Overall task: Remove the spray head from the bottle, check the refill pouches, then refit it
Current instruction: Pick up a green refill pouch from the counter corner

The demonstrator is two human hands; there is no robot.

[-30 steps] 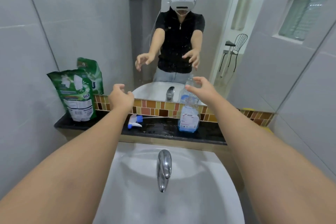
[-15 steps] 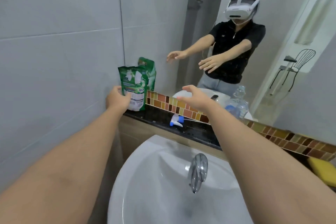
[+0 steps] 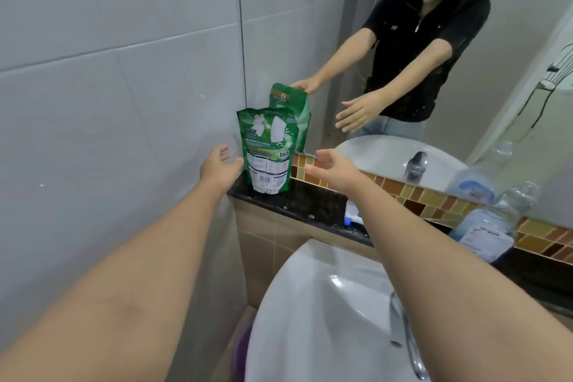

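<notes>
The green refill pouch [image 3: 269, 150] stands upright on the black ledge [image 3: 313, 206] in the middle of the frame, against the grey wall. The left hand [image 3: 218, 166] and right hand [image 3: 336, 170] reach toward its two sides, fingers spread apart and holding nothing. The spray head [image 3: 352, 214] lies on the ledge, and the bottle [image 3: 486, 228] stands at the right.

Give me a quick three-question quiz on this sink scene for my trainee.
1. True or false: the spray head is fitted on the bottle.
2. Where do the green pouches stand? A) in the sink B) on the dark ledge, at the wall end C) on the floor
3. Fill in: both hands, left and right, are ____ and hold nothing.

Key: 1 false, it lies on the ledge; 2 B; 3 open.
</notes>
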